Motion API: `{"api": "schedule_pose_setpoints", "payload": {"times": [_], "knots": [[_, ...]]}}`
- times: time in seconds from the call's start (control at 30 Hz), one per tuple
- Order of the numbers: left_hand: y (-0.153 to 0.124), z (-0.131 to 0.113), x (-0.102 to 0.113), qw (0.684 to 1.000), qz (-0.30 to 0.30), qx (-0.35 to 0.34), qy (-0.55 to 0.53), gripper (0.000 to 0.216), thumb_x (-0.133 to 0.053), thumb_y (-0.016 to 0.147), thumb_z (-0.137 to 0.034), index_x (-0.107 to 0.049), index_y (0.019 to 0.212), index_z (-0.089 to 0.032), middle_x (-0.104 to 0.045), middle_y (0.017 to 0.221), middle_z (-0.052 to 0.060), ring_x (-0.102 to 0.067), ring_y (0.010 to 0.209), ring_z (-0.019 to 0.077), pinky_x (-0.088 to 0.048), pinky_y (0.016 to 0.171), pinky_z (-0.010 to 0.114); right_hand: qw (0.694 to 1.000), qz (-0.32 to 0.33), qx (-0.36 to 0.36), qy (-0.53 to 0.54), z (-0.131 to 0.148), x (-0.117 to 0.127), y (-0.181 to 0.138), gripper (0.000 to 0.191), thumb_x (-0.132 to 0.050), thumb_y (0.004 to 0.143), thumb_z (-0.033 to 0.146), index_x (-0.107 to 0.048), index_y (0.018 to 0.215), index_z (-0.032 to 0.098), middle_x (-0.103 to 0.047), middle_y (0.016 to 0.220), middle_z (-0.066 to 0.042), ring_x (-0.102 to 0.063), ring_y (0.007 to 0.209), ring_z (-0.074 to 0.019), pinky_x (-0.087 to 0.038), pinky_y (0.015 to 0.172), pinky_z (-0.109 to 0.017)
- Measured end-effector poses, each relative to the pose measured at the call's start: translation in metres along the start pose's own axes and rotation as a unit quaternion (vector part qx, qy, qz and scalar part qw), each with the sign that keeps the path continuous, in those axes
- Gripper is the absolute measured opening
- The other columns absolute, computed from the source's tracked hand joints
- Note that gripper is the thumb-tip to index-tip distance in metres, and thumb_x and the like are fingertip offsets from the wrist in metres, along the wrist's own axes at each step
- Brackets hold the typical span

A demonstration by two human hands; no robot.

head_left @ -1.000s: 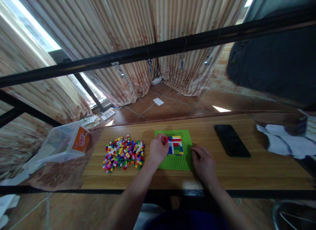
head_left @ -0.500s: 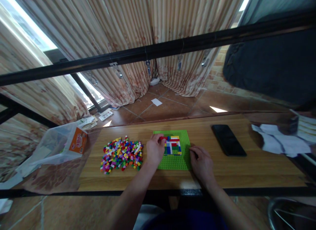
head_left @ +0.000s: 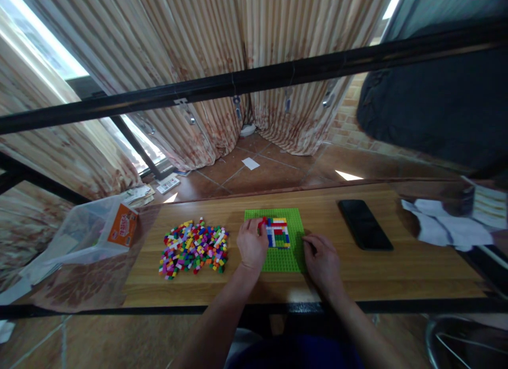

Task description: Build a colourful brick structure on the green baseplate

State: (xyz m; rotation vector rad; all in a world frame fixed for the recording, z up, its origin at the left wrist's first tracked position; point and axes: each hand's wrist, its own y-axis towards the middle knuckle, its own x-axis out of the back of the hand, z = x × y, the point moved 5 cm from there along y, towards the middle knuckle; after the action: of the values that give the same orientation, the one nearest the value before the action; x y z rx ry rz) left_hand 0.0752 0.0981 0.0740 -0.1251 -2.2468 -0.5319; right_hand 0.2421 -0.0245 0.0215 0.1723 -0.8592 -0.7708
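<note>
A green baseplate [head_left: 286, 260] lies on the wooden table [head_left: 397, 274] in front of me, with a small patch of red, white, blue and yellow bricks [head_left: 279, 232] built on its far half. My left hand [head_left: 251, 243] rests on the plate's left side, fingers pinched on a red brick [head_left: 262, 221] at the top left corner of the built patch. My right hand [head_left: 323, 262] lies at the plate's right edge with curled fingers pressing on it. A pile of loose coloured bricks [head_left: 193, 246] sits left of the plate.
A black phone [head_left: 364, 217] lies flat to the right of the plate. Crumpled white paper [head_left: 444, 227] is at the far right. A clear plastic tub with an orange label [head_left: 93, 232] stands off the table's left end. A black bar crosses overhead.
My left hand has slid slightly toward me and left on the plate, fingertips still at the red brick. The right hand has stayed at the plate's right edge.
</note>
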Motion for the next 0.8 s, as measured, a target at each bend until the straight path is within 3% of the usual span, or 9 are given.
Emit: {"api": "schedule_pose_setpoints", "payload": {"times": [0.4, 0.8], "knots": [[-0.001, -0.014, -0.006, 0.995, 0.072, -0.047, 0.045, 0.024, -0.053, 0.085, -0.014, -0.067, 0.104, -0.018, -0.066, 0.097, 0.01, -0.061, 0.093, 0.0242, -0.047, 0.082, 0.033, 1.0, 0.001, -0.002, -0.004, 0.005, 0.001, 0.001, 0.023, -0.047, 0.089, 0.023, -0.07, 0.089, 0.018, -0.069, 0.098, -0.01, -0.061, 0.093, -0.0212, -0.05, 0.087, -0.039], [0.0, -0.016, 0.001, 0.994, 0.094, -0.056, 0.016, 0.018, -0.05, 0.09, -0.017, -0.068, 0.09, -0.018, -0.069, 0.096, 0.006, -0.063, 0.091, 0.018, -0.048, 0.084, 0.028, 1.0, -0.003, -0.005, 0.009, 0.001, -0.002, 0.001, 0.023, -0.048, 0.089, 0.023, -0.07, 0.089, 0.019, -0.07, 0.097, -0.009, -0.062, 0.093, -0.0207, -0.049, 0.085, -0.038]]}}
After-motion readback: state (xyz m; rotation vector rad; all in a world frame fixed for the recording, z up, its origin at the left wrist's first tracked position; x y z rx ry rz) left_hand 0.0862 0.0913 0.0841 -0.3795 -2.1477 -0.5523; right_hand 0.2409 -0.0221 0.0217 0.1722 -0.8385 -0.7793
